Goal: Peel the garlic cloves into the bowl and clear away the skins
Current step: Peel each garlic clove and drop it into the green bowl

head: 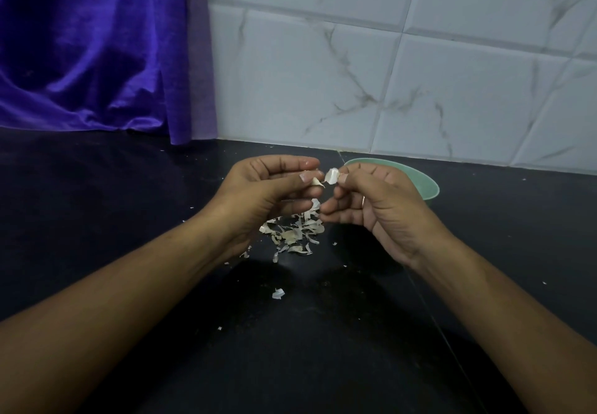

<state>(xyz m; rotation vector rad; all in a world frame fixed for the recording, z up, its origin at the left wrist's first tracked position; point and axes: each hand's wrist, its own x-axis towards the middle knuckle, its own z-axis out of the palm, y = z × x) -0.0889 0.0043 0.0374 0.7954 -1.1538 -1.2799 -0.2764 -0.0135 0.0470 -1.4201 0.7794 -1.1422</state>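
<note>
- In the head view I see a green bowl (428, 186) on the black counter (97, 220), near the wall of white tiles (420, 74). My right hand (381, 207) hides most of it, so I cannot tell what is inside.
- The garlic clove (332, 176) is up in the air between my two hands, just in front of the bowl's rim.
- My right hand pinches the clove with thumb and finger.
- The clove looks to stand about up and down, but it is too small for me to be sure.
- It is pale and shiny.
- My left hand (265, 194) pinches a thin bit of skin (316, 182) just beside the clove.
- A pile of skins (295, 231) lies on the counter under my hands, dry and curly.
- One loose skin (277, 293) lies nearer to me.
- A purple cloth (97, 58) hangs at the back left.
</note>
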